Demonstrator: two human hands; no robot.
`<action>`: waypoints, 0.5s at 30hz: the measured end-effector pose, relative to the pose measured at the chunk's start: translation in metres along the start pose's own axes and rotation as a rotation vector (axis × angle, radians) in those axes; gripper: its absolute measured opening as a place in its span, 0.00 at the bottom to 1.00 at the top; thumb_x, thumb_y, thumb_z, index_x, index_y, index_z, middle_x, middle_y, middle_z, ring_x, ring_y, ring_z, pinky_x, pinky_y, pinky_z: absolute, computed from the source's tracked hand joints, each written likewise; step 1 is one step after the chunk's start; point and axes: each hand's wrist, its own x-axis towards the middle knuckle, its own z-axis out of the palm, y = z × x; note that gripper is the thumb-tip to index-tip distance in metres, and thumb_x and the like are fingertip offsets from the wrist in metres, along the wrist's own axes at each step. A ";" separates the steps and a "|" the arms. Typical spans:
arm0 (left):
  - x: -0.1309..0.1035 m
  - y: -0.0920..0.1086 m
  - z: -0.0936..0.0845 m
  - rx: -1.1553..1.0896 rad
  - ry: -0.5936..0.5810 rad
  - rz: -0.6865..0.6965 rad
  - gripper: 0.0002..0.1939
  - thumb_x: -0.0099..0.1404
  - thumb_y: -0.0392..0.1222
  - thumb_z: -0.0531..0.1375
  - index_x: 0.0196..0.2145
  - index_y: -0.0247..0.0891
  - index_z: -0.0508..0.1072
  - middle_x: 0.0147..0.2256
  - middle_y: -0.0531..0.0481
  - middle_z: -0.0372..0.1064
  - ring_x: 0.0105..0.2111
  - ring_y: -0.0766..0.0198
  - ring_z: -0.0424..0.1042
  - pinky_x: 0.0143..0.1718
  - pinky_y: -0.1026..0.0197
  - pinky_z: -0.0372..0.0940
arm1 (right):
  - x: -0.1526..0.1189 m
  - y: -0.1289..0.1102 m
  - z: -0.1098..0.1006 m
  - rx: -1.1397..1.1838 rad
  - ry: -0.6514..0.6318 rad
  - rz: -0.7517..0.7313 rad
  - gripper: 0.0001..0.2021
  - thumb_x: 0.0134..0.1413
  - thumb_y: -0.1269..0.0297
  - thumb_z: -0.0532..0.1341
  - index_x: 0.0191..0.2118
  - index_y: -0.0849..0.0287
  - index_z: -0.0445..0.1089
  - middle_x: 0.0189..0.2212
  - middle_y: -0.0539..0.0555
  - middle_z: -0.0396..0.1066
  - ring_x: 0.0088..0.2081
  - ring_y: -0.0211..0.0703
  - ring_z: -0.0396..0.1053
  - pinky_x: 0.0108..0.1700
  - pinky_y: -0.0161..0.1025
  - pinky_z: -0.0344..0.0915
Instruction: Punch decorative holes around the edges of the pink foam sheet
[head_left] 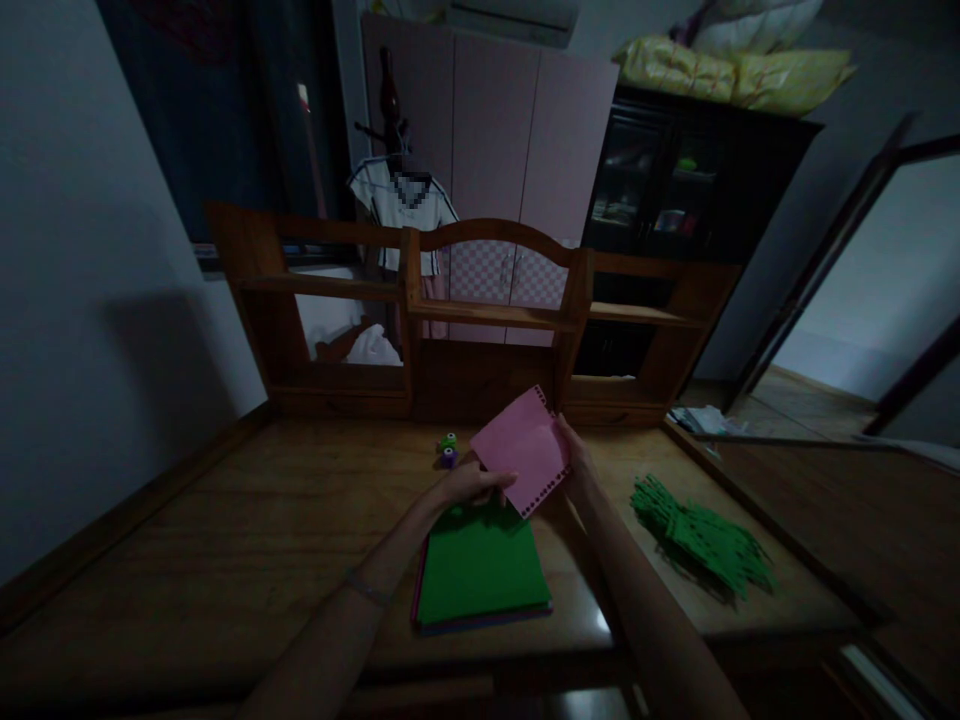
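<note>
A pink sheet (525,447) with rows of punched holes along two opposite edges is held tilted above the desk. My right hand (574,455) grips its right side, fingers partly hidden behind it. At the lower left edge of the sheet, my left hand (476,484) has its fingers closed, with the index finger lying over the pink surface. Below the hands lies a stack of coloured sheets (484,565), green on top. Two small purple and green objects (448,450) with eye-like circles sit left of the pink sheet.
Green cut paper pieces (701,535) lie in a pile on the right of the wooden desk (300,510). A wooden shelf unit (487,315) spans the desk's back edge. Behind it are a hanging shirt, pink wardrobe and black cabinet.
</note>
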 end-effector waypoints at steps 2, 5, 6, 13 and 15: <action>0.000 0.002 0.002 -0.041 -0.102 -0.016 0.21 0.55 0.56 0.58 0.19 0.33 0.68 0.18 0.45 0.67 0.09 0.74 0.50 0.11 0.67 0.41 | 0.002 0.000 -0.005 0.077 -0.007 0.022 0.27 0.47 0.39 0.55 0.40 0.58 0.70 0.39 0.57 0.74 0.39 0.50 0.72 0.39 0.45 0.68; 0.004 0.004 -0.001 -0.122 0.164 0.003 0.25 0.57 0.58 0.55 0.16 0.34 0.64 0.13 0.49 0.61 0.10 0.74 0.50 0.12 0.67 0.42 | 0.008 0.002 -0.019 0.110 0.094 0.018 0.25 0.49 0.40 0.52 0.37 0.57 0.71 0.34 0.56 0.74 0.36 0.46 0.72 0.39 0.42 0.68; 0.006 0.004 -0.004 -0.167 0.369 0.026 0.25 0.57 0.59 0.54 0.16 0.35 0.63 0.12 0.52 0.58 0.10 0.73 0.51 0.12 0.68 0.43 | 0.009 0.003 -0.023 0.117 0.102 0.020 0.24 0.49 0.41 0.52 0.37 0.57 0.72 0.32 0.56 0.74 0.35 0.45 0.71 0.39 0.41 0.68; 0.012 -0.011 -0.033 -0.420 1.039 0.180 0.24 0.56 0.63 0.52 0.21 0.36 0.61 0.14 0.58 0.53 0.12 0.73 0.51 0.14 0.68 0.47 | 0.009 0.015 -0.014 -0.104 0.090 -0.036 0.18 0.46 0.47 0.58 0.32 0.58 0.72 0.25 0.52 0.71 0.24 0.39 0.65 0.29 0.36 0.62; 0.013 -0.015 -0.033 -0.376 0.994 0.145 0.25 0.55 0.64 0.51 0.21 0.37 0.61 0.13 0.58 0.52 0.12 0.73 0.51 0.14 0.68 0.48 | 0.004 0.021 -0.004 -0.311 0.095 -0.157 0.16 0.45 0.49 0.60 0.32 0.58 0.72 0.24 0.52 0.70 0.25 0.39 0.65 0.29 0.36 0.61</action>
